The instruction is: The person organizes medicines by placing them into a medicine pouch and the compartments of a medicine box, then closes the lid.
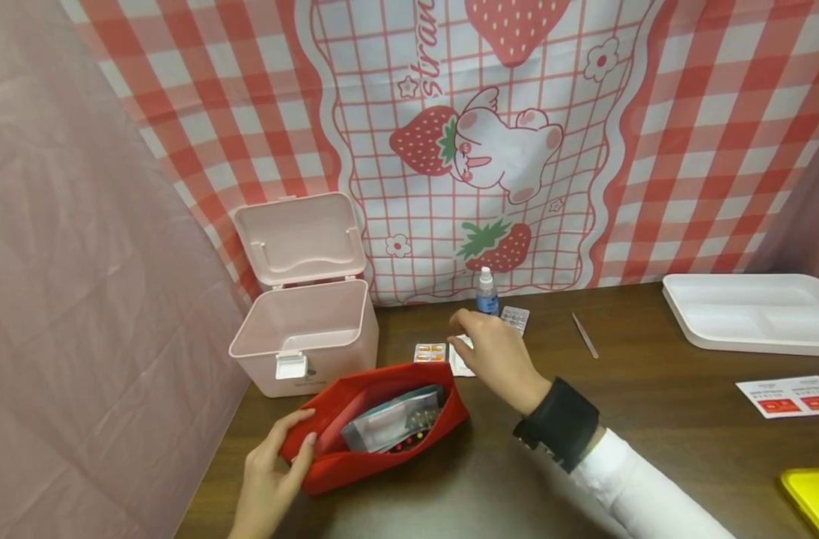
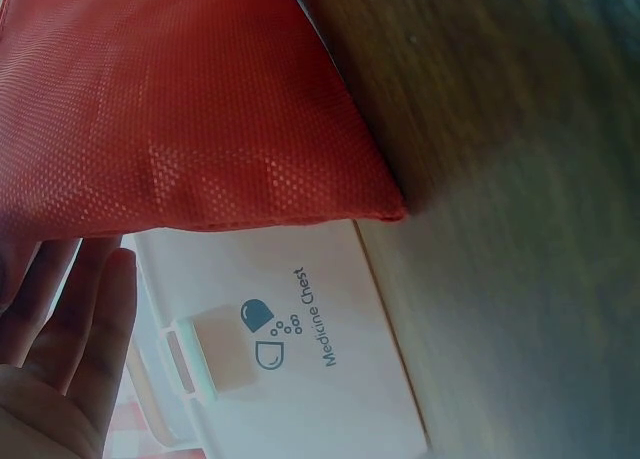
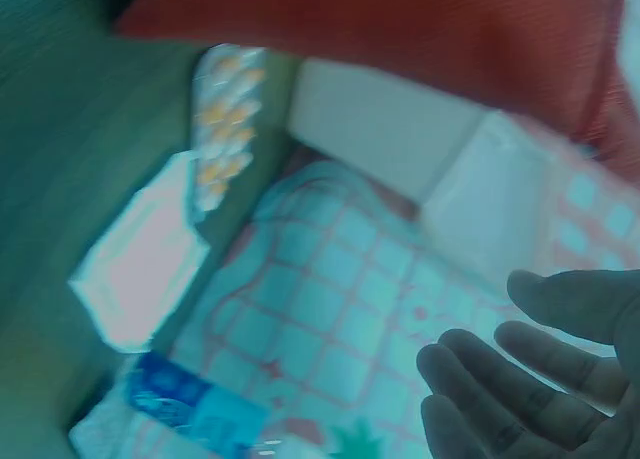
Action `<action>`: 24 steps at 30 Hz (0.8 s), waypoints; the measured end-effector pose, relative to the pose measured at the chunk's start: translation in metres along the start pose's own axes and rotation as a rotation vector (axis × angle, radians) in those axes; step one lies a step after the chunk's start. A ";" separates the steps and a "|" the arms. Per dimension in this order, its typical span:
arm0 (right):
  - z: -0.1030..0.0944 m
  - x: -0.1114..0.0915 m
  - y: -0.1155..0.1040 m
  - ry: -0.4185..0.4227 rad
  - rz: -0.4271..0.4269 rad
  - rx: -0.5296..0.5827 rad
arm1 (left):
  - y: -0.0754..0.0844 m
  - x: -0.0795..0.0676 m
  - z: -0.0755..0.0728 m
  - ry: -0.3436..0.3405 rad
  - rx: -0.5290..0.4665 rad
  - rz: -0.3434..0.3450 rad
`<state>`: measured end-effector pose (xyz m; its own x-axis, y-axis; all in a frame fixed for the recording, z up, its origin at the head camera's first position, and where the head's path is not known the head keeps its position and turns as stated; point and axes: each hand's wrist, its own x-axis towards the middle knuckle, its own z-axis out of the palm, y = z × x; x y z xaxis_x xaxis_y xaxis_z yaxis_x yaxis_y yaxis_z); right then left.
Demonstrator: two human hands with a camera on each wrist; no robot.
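Note:
An open red zip pouch (image 1: 355, 471) sits near the front of the table. Its left end is gripped by my left hand (image 1: 269, 468), fingers on the back edge and thumb at the opening. Inside the pouch lie a clear packet (image 1: 382, 433) and a blister pack (image 1: 421, 419). My right hand (image 1: 500, 359), holding nothing, hovers beyond the pouch's right end with loosely bent fingers. Close by it on the table are a white packet (image 3: 140, 264), a blister of orange capsules (image 1: 430, 352), a spray bottle (image 1: 486, 296) and a silver blister pack (image 1: 515, 318).
Behind the pouch at left stands a pink medicine chest (image 2: 300, 409), lid raised. Toward the right lie tweezers (image 1: 585, 335), a white divided tray (image 1: 679, 318), a red-and-white card (image 1: 790, 395) and a yellow item (image 1: 817, 498) at the edge. A checked cloth (image 1: 261, 97) hangs behind.

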<state>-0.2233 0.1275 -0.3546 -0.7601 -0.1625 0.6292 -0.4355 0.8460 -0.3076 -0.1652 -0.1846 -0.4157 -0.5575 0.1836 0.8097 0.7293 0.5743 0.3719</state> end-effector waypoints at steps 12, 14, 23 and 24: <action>0.037 -0.009 0.040 -0.222 0.105 -0.073 | 0.021 0.011 -0.005 0.001 -0.021 0.008; 0.045 -0.010 0.045 -0.271 0.121 -0.088 | 0.021 0.011 -0.005 0.003 -0.019 0.008; 0.063 -0.013 0.057 -0.389 0.137 -0.149 | 0.022 0.012 -0.006 -0.001 -0.016 0.007; 0.065 -0.013 0.058 -0.400 0.135 -0.152 | 0.022 0.012 -0.006 -0.001 -0.016 0.006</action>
<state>-0.2698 0.1462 -0.4269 -0.9448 -0.2040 0.2563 -0.2667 0.9333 -0.2403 -0.1536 -0.1738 -0.3947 -0.5533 0.1880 0.8115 0.7388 0.5607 0.3738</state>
